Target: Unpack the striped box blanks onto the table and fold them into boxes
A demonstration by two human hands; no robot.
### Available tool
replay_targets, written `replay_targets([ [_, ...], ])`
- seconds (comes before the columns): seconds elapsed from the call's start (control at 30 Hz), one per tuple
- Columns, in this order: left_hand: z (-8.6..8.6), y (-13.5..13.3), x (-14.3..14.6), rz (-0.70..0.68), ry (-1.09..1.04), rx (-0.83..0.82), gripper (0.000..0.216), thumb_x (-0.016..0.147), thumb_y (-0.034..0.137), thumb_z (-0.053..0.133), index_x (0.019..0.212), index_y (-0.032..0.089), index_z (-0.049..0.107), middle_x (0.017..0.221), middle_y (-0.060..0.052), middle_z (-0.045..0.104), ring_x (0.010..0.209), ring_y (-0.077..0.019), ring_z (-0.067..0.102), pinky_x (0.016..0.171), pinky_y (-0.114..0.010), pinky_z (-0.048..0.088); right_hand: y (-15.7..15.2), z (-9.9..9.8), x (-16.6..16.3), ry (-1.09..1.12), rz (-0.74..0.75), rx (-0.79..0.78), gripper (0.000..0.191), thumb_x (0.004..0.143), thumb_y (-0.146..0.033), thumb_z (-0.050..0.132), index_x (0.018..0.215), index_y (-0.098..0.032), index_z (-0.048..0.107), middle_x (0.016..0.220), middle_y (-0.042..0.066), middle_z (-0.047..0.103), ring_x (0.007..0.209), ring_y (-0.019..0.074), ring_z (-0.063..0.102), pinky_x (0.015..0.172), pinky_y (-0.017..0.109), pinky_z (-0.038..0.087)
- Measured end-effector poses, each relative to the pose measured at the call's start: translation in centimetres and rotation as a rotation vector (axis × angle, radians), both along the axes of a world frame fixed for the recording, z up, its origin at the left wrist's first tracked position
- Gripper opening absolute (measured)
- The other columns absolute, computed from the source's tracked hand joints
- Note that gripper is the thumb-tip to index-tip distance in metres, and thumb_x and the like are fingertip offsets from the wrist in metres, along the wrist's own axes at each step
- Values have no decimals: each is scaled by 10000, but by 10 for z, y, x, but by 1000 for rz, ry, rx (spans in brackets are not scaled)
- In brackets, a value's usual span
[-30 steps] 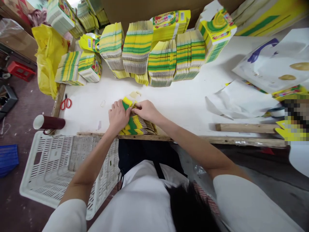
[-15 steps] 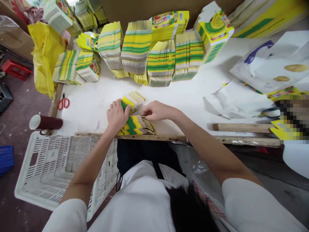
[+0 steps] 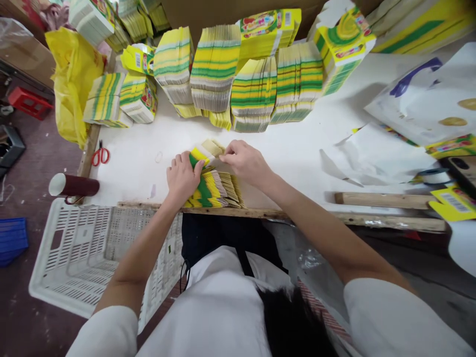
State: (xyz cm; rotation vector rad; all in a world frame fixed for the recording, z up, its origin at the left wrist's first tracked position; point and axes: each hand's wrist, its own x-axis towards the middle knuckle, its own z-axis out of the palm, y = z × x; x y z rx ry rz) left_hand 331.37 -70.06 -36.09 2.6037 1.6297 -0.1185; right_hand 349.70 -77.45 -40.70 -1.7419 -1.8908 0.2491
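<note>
A fanned stack of flat yellow-and-green carton blanks (image 3: 217,191) lies at the near edge of the white table (image 3: 282,148). My left hand (image 3: 182,176) presses down on the stack's left part with curled fingers, gripping the top blank. My right hand (image 3: 245,161) pinches the pale flap of that top carton blank (image 3: 206,150), which is lifted and partly folded back just beyond the stack.
Tall piles of the same blanks (image 3: 253,84) line the table's far side. Red scissors (image 3: 99,154) and a dark red mug (image 3: 74,187) sit at the left edge. A white plastic crate (image 3: 92,253) stands below left. White bags (image 3: 420,104) and a wooden strip (image 3: 383,199) lie right.
My right hand pulled away to the right, then came back up to the top blank's flap. The flap has opened out, showing its pale inside. My left hand stayed on the stack.
</note>
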Motion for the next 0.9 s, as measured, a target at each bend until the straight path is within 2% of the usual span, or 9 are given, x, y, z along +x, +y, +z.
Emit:
replay_targets([
  [0.13,1,0,1,12,17,1,531,989,523,315,1319,138,473,1298,-183,578,1182,-338,540,955,-451,443,3,-1,-3,-31,19,-7,283,958,-160,390,885,-190,662,989,92,591,851,203,482,667,323,335],
  [0.3,0,0,0,-23,18,-4,524,990,520,292,1315,154,479,1293,-185,580,1183,-340,538,955,-458,440,14,2,-7,-62,6,-6,215,929,-133,406,934,-174,617,993,91,575,768,182,469,619,307,311],
  [0.43,-2,1,-2,-37,23,9,513,989,521,269,1295,172,489,1262,-178,590,1170,-338,540,945,-447,441,19,0,-5,-36,30,3,151,867,-128,475,948,-164,598,994,94,556,759,181,479,632,300,343],
  [0.57,-3,1,-1,-28,29,16,506,991,523,270,1270,169,500,1251,-174,592,1159,-336,543,942,-442,439,19,-5,-4,18,38,19,135,862,-166,499,955,-167,597,1054,107,551,765,179,499,645,292,377],
  [0.77,0,-2,-2,-58,32,5,489,993,500,301,1283,154,491,1265,-174,581,1176,-333,534,952,-453,441,29,5,-9,-64,-57,-128,207,848,-199,515,994,-125,640,911,127,663,756,223,557,654,324,363],
  [0.9,1,-4,-3,-88,39,-7,497,989,467,318,1333,133,452,1256,-184,572,1188,-336,522,956,-465,443,38,12,-13,-105,-95,-187,241,853,-223,518,953,-107,704,942,171,706,789,255,607,672,346,389],
])
